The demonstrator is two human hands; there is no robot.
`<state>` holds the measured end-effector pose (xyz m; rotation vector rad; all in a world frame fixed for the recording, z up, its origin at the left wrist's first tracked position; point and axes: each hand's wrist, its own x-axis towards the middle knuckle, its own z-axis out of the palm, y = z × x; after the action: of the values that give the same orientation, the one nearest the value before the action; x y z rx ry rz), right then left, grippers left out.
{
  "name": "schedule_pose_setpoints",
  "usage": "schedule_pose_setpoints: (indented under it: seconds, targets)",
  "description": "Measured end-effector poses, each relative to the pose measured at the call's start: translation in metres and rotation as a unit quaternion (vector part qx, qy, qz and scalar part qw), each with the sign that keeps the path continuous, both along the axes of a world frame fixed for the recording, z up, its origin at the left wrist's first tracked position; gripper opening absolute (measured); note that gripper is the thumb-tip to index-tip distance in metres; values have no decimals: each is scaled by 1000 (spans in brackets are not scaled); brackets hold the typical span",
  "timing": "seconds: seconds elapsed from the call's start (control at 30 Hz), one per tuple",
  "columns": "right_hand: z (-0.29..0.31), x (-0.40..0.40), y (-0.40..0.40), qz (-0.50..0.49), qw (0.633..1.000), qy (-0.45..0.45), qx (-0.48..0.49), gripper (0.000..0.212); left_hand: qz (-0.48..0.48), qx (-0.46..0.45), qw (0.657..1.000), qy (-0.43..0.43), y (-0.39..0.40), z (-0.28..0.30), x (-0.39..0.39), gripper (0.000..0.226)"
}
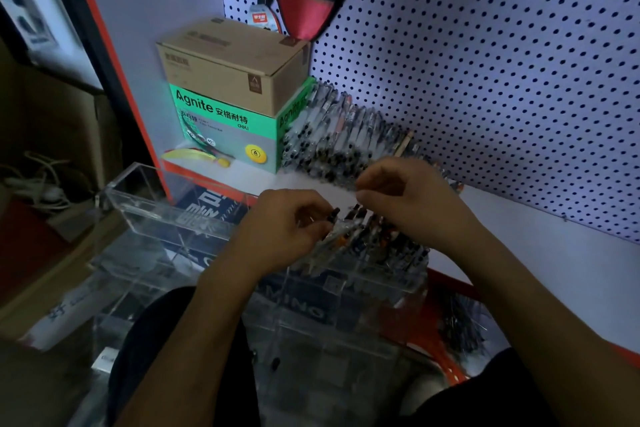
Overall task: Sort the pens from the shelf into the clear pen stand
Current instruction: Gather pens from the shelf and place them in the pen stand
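1. Head view: your left hand point(287, 229) has its fingers curled round a few pens, pinching them near their dark ends just above the clear pen stand point(145, 204). Your right hand point(405, 198) hovers just beside it, fingers bent toward the same bunch; the blur hides whether it actually pinches a pen, so I cannot tell its grip.
2. The step in hand looks like seating a pen in the stand. Keep the left grip clenched on the bundle and feed one pen at a time with the right, so the rest do not spill.
3. Guide each pen into a free slot beside the pens in the stand point(374, 246), which fill its right part; the left compartments look bare.
4. The pens in the stand lean with their dark ends up and away from you, long axis running from the stand floor toward the shelf. Match that tilt so the row packs evenly.
5. The remaining pens on the shelf point(339, 135) lie side by side in a slanted row against the pegboard point(485, 80), just right of the green box point(221, 128), long axes roughly toward you. Take the nearest ones so you do not topple the row.
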<state>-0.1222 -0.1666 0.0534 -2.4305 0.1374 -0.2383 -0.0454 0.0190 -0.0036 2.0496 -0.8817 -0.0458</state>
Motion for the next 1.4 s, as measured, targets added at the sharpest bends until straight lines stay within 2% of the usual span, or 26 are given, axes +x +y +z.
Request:
schedule_pose_setpoints:
  seconds: [0.17, 0.23, 0.3, 0.43, 0.57, 0.7, 0.83, 0.9, 1.03, 1.17, 1.27, 1.4]
  targets:
    - [-2, -12, -10, -37, 999, -10, 34, 7, 9, 115, 993, -18, -4, 1, -4, 18]
    - [-3, -17, -14, -52, 997, -16, 48, 6, 1, 119, 993, -17, -5, 0, -5, 21]
    - [-3, -23, -18, -62, 996, -26, 63, 4, -8, 87, 996, 10, -3, -1, -4, 25]
    - [-2, -37, -29, -89, 991, -46, 94, 4, -13, -41, 998, 40, 4, 2, -7, 28]
    - [-3, -45, -45, -123, 982, -67, 129, 4, -66, -82, 994, 39, -16, 30, -13, 23]
    - [-6, -49, -71, -159, 979, -50, 116, 5, -134, -21, 990, 40, -58, 55, -10, 16]
    - [-28, -37, -114, -201, 978, 49, 6, 16, -162, 71, 984, 11, -106, 65, 0, 14]
    - [-44, -28, -132, -213, 973, 89, -26, 22, -173, 132, 976, -21, -127, 64, 4, 17]
    - [-76, -19, -154, -204, 972, 108, -42, 43, -191, 242, 950, -59, -166, 59, 8, 21]
    - [-99, -16, -166, -187, 970, 140, -67, 49, -209, 297, 929, -78, -202, 55, 10, 22]
    - [-103, -18, -175, -196, 968, 142, -63, 46, -221, 333, 911, -102, -233, 49, 11, 20]
    - [-102, -26, -182, -204, 962, 168, -73, 26, -213, 406, 873, -164, -274, 32, 19, 10]
